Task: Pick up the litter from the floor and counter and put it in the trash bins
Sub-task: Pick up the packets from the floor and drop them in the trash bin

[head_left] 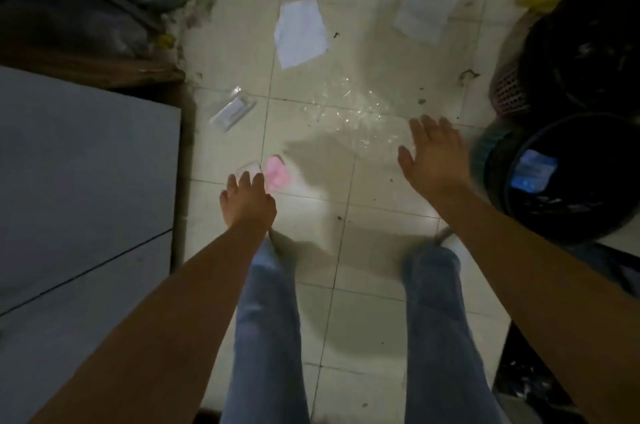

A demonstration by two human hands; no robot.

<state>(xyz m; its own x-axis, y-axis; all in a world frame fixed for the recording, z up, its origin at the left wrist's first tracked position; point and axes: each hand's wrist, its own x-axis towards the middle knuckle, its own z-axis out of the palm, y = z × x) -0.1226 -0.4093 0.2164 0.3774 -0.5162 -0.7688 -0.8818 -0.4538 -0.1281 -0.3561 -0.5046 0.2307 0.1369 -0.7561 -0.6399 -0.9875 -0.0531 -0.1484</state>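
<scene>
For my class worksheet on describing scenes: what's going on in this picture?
A person bends over a littered tile floor. The left hand reaches down at a pink scrap; whether it grips yet is unclear. The right hand is spread open beside a lined trash bin. White paper, clear plastic wrap and a small packet lie on the floor.

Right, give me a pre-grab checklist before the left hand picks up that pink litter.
1. Left hand above the pink litter: ok, its fingers are at the litter's near edge.
2. Left hand empty: cannot tell, the palm faces down.
3. Pink litter free of other scraps: not ok, a clear scrap lies against it.
4. Right hand free: ok, open, holding nothing.
5. Trash bin open for the drop: ok, black-lined, beside the right hand.
6. More litter remaining: ok to note, white paper and a clear packet lie farther out.
</scene>
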